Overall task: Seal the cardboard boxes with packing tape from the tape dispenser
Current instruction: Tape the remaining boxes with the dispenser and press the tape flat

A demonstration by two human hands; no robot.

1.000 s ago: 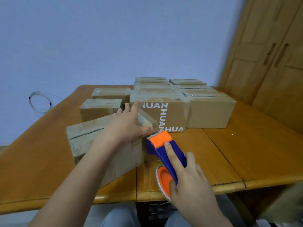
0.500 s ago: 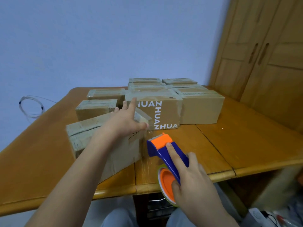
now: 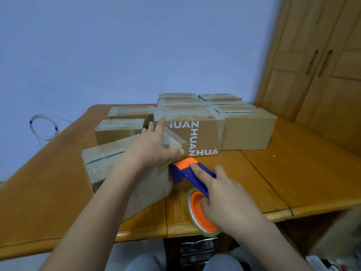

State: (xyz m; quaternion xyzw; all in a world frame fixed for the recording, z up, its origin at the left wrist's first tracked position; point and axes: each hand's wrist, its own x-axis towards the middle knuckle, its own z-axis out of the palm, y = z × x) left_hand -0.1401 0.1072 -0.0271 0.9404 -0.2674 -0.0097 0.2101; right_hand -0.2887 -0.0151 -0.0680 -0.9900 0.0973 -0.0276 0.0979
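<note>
The left hand (image 3: 150, 151) lies flat with straight fingers on the near cardboard box (image 3: 125, 173) at the table's (image 3: 293, 173) front edge, pinning the tape end, while the right hand (image 3: 224, 198) grips the blue-and-orange tape dispenser (image 3: 192, 184) against the box's right end. To finish this strip well, I would keep the left palm pressing down and tilt the dispenser so its blade cuts cleanly. The clear tape is hard to make out, the blade is hidden, and the stacked boxes (image 3: 205, 122) behind partly cover each other.

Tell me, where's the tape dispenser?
In the right hand, near the table's front edge; the tape dispenser touches the near box's right end.
</note>
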